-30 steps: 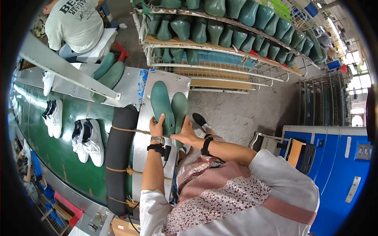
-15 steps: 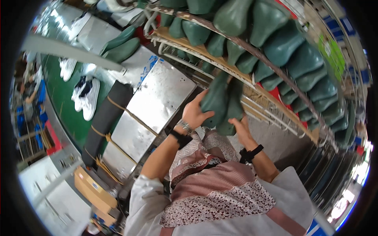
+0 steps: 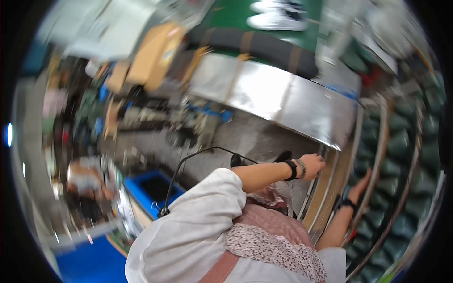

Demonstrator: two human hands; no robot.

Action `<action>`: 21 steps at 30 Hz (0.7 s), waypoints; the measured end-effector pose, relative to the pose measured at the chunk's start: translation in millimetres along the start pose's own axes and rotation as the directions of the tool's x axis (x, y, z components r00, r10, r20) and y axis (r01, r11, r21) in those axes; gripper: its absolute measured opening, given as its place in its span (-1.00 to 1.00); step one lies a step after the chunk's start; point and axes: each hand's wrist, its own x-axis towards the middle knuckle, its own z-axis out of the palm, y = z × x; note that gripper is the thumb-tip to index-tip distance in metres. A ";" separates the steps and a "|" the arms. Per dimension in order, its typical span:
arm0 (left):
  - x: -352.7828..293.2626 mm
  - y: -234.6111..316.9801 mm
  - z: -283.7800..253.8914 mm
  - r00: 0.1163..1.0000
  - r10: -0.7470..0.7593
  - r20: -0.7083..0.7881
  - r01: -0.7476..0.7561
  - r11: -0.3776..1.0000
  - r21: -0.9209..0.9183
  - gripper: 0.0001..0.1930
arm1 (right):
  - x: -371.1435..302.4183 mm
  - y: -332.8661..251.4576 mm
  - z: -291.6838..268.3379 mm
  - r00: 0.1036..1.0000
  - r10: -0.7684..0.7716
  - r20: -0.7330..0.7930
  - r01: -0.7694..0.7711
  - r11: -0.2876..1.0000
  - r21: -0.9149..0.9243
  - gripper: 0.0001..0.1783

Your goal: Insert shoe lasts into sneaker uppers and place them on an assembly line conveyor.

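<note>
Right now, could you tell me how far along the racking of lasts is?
Done: green lasts fill the rack. In hand: the right hand reaches open among them, the left hand sits at the rack's edge; neither visibly holds a last. Left: unclear; white sneakers lie on the belt.

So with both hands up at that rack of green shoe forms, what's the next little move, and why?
Probably drawing both hands back. The left hand rests on the edge of the metal wire rack, and the right hand lies open against a shelf of dark green shoe-shaped forms. Neither seems to hold anything, though the picture is blurred.
</note>
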 end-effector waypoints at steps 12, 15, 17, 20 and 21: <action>-620.2 -112.6 74.1 -0.422 -0.904 -0.067 0.703 -0.280 -0.654 -0.56 | 18.7 31.1 3.8 0.952 -0.068 -0.297 -0.144 0.760 -0.634 -0.17; -766.4 -91.4 111.5 -0.636 -0.771 0.045 0.531 -0.480 -0.698 -0.49 | -50.2 33.0 85.0 0.990 -0.105 0.094 0.135 0.516 -0.846 -0.35; -862.1 -70.5 133.9 -0.833 -0.551 0.043 0.362 -0.602 -0.712 -0.48 | -170.3 28.1 160.4 0.796 -0.099 0.596 0.582 0.394 -0.711 -0.33; -1003.6 -84.5 133.6 -0.904 -0.426 0.028 0.269 -0.619 -0.737 -0.38 | -240.4 69.6 210.4 0.708 0.024 0.706 0.611 0.482 -0.629 -0.27; -1038.0 -94.6 129.6 -0.936 -0.352 -0.006 0.223 -0.579 -0.784 -0.31 | -251.2 77.1 218.8 0.641 0.070 0.764 0.693 0.375 -0.616 -0.27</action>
